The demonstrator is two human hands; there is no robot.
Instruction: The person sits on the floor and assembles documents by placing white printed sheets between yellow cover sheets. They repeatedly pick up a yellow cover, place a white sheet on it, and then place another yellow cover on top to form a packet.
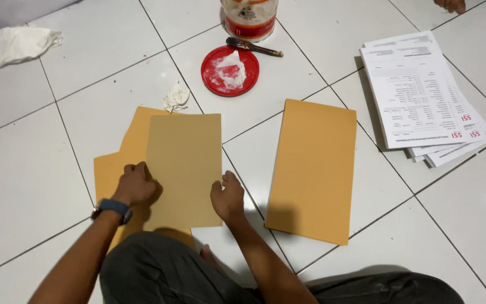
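From the head camera we look down on a white tiled floor (40, 186) with both forearms reaching forward from our lap. Our left hand (136, 184), a dark watch (112, 207) on its wrist, is curled into a loose fist with the knuckles pressing down on the left edge of a tan paper sheet (184, 169). Our right hand (228, 197) is half curled as well, its fingers bent and the thumb up, resting against the sheet's lower right edge; we cannot tell whether it pinches the paper or only pushes on it. The sheet lies flat on top of more orange-brown sheets (111, 174) that stick out beneath it to the left and at the top.

Just to the right, apart from our hands, lies a stack of orange-brown envelopes (313, 169), slightly tilted on the tiles. Farther right sits a fanned pile of printed white forms (420, 95). Ahead of the sheet we see a red lid (230, 71) smeared with white paste, a brush (252, 47) beside it, and a glue tub (249, 18) at the top edge. A small crumpled tissue (176, 98) touches the top of the orange sheets, and a larger white rag (20, 45) lies far left. Another person's fingers (451, 5) show at the top right corner.
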